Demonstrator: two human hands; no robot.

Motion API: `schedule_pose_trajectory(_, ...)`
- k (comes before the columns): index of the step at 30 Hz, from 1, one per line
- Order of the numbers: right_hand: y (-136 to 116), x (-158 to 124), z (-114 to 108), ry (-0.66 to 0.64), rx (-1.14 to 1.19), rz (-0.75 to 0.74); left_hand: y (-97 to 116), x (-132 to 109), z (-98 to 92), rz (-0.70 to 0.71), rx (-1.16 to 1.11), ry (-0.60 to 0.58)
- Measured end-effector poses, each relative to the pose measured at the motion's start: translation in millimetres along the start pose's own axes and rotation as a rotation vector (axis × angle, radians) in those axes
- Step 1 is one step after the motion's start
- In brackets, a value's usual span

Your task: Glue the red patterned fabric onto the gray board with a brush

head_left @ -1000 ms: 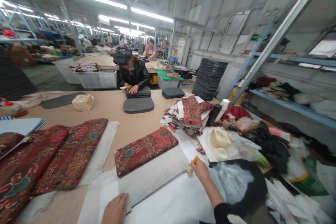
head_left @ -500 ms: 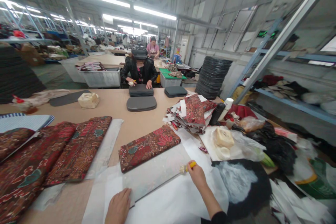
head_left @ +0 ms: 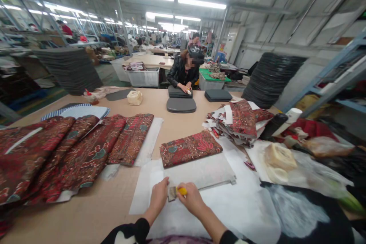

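My right hand [head_left: 192, 199] grips a flat brush by its yellow handle [head_left: 182, 190]. The brush's bristle end [head_left: 172, 193] points left, at the lower left corner of a pale backed fabric panel [head_left: 200, 173]. My left hand [head_left: 158, 197] is closed at that panel's left end, fingertips on its edge; the exact grip is partly hidden. Directly behind the pale strip lies the panel's folded patterned part [head_left: 191, 148], red and brown with flowers. White sheet material [head_left: 228, 206] spreads underneath.
Patterned fabric pieces [head_left: 94, 148] overlap on the left. Scraps [head_left: 243, 122] are heaped at the back right, near a black bottle [head_left: 273, 126]. A whitish-smeared black sheet [head_left: 303, 209] lies at right. Across the table, a co-worker [head_left: 185, 68] handles dark grey pads [head_left: 181, 105].
My right hand has brought the brush leftward from the panel's right end to its left corner, close to my left hand. The view has swung left.
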State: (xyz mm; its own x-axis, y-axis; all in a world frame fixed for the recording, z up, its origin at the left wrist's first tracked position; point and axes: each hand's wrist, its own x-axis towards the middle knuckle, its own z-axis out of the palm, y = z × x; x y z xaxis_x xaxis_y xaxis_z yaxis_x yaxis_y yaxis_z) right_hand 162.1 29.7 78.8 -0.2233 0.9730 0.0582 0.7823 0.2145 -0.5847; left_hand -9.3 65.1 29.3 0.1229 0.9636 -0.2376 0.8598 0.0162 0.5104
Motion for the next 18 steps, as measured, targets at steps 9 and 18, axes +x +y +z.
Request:
schedule_pose_trajectory(9,-10.8,2.9,3.1,0.041,-0.074,-0.045,-9.1,7.0,2.3,-0.027,-0.133,-0.003)
schedule_pose_trajectory(18,-16.5,-8.9,5.6,-0.023,-0.185,-0.161,-9.7,6.6,2.2,-0.024,-0.14,0.004)
